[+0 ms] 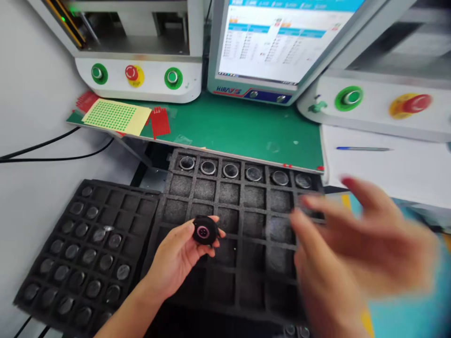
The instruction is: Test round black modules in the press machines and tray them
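Blurred right hand (352, 244) hovers, fingers spread, over the right edge of the tray (230, 193); left hand (179, 256) pinches a black disc (204, 231) above its middle.

The black round part (204, 231) is small, with a pink ring on its upturned face. It is held just above the foam tray (246, 277), near the tray's left edge, seemingly tilted slightly.

- The monitor frame (215, 56) has red brand lettering on its lower left corner that begins "HIRA"; the last letters are too blurred to read.
- The screen (282, 42) shows tables of text and numbers, all too small to read.
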Demonstrator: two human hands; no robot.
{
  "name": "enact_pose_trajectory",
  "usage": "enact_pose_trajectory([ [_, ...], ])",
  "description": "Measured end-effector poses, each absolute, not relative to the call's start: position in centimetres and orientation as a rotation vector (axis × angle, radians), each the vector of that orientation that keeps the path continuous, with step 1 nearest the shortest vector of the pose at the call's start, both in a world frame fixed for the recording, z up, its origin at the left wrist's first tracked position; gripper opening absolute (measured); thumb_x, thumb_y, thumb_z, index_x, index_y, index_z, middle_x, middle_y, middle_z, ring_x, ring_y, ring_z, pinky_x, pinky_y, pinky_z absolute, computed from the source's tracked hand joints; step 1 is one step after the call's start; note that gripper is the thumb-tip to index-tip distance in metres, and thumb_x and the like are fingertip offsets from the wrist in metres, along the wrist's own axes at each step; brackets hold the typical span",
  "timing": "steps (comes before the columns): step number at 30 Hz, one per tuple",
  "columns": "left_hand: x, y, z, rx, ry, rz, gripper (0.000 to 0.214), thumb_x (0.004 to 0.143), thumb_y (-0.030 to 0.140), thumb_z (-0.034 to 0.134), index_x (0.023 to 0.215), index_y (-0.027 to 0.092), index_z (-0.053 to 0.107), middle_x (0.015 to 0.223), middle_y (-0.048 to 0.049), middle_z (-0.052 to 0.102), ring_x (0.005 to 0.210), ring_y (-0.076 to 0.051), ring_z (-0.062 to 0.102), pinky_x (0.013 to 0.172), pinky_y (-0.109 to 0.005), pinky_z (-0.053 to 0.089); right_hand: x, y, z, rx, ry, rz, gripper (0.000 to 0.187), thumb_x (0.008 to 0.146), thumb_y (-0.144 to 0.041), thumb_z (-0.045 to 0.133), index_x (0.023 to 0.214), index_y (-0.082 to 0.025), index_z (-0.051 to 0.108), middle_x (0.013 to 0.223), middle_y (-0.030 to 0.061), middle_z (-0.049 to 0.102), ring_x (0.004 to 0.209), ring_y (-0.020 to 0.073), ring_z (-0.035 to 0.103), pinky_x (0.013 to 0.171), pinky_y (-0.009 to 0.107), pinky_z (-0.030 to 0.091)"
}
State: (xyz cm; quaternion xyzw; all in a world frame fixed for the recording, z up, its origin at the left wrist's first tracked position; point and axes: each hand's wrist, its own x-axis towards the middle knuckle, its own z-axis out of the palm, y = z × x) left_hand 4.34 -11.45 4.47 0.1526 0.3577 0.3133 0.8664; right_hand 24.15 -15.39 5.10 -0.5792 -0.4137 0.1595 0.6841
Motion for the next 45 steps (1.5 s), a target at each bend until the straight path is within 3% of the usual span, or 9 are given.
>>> enact_pose_trajectory([
  [4,4.8,-11.0,4.0,0.304,0.792,0.651,0.039,0.082,0.041,0.073,0.100,0.008,0.078,0.096,-0.0167,0.077,0.079,-0.018,0.071,0.068,-0.020,0.058,30.7,-3.9,0.9,-1.380,-1.105,0.382,0.032,0.070,-0.010,0.070,0.088,-0.025,0.049,0.113,0.0039,0.059,0.090,0.0186,0.072,0.087,0.041,0.059],
  [8,5.2,-10.9,3.6,0.287,0.784,0.588,0.033,0.080,0.037,0.075,0.096,0.009,0.079,0.101,-0.0157,0.077,0.084,-0.020,0.073,0.071,-0.021,0.059,33.8,2.5,-3.0,-1.580,-1.245,0.423,0.027,0.071,-0.009,0.063,0.087,-0.022,0.047,0.110,0.0090,0.059,0.089,0.0216,0.071,0.082,0.044,0.060],
  [15,5.3,-10.5,4.3,0.339,0.656,0.603,0.029,0.084,0.032,0.072,0.099,0.008,0.078,0.102,-0.0135,0.077,0.088,-0.018,0.074,0.074,-0.019,0.060,31.7,0.4,-1.5,-1.621,-1.408,0.281,0.035,0.075,-0.008,0.061,0.105,-0.023,0.052,0.150,0.0159,0.033,0.140,0.0359,0.038,0.106,0.061,0.044],
  [20,5.2,-11.1,4.8,0.402,0.599,0.656,0.029,0.083,0.034,0.073,0.099,0.010,0.078,0.099,-0.0094,0.078,0.082,-0.016,0.074,0.070,-0.017,0.060,26.0,-7.9,4.5,-1.226,-1.247,0.589,0.036,0.080,-0.016,0.070,0.108,-0.029,0.051,0.135,0.0075,0.049,0.109,0.0224,0.067,0.084,0.039,0.063],
  [23,4.9,-11.5,4.8,0.426,0.622,0.686,0.025,0.080,0.034,0.076,0.095,0.015,0.079,0.087,-0.0055,0.078,0.078,-0.015,0.074,0.068,-0.017,0.061,22.5,-12.8,6.6,-1.078,-1.148,1.060,0.042,0.074,-0.010,0.076,0.105,-0.031,0.056,0.137,0.0041,0.048,0.102,0.0175,0.069,0.076,0.030,0.065],
  [28,4.5,-12.1,5.2,0.531,0.696,0.656,0.022,0.082,0.035,0.074,0.081,0.013,0.076,0.076,-0.0024,0.070,0.067,-0.011,0.069,0.062,-0.018,0.060,20.0,-15.8,6.5,-1.055,-0.759,1.219,0.058,0.067,0.001,0.076,0.108,-0.036,0.059,0.134,-0.0016,0.051,0.088,0.0086,0.068,0.069,0.021,0.063],
  [32,4.3,-13.4,5.4,0.812,0.668,0.785,0.021,0.083,0.033,0.073,0.100,0.020,0.073,0.088,-0.0017,0.069,0.076,-0.010,0.067,0.066,-0.017,0.060,19.1,-16.5,5.7,-1.021,-0.430,1.268,0.057,0.063,-0.004,0.082,0.107,-0.035,0.063,0.127,-0.0015,0.060,0.084,0.0082,0.067,0.071,0.020,0.062],
  [37,4.0,-14.5,4.8,1.242,0.720,0.903,0.060,0.081,0.008,0.071,0.132,0.039,0.058,0.110,-0.0007,0.063,0.093,-0.012,0.066,0.080,-0.018,0.060,18.0,-17.2,5.3,-0.925,-0.120,1.358,0.053,0.057,-0.011,0.089,0.101,-0.030,0.066,0.119,0.0005,0.069,0.081,0.0076,0.067,0.078,0.020,0.059],
  [45,4.0,-12.8,3.9,1.413,0.548,1.028,0.061,0.067,0.026,0.086,0.124,0.038,0.066,0.098,-0.0040,0.065,0.069,-0.011,0.063,0.050,-0.016,0.054,17.7,-17.7,5.5,-0.850,0.025,1.550,0.061,0.046,-0.015,0.093,0.099,-0.026,0.065,0.121,0.0056,0.070,0.086,0.0136,0.069,0.075,0.024,0.059],
])
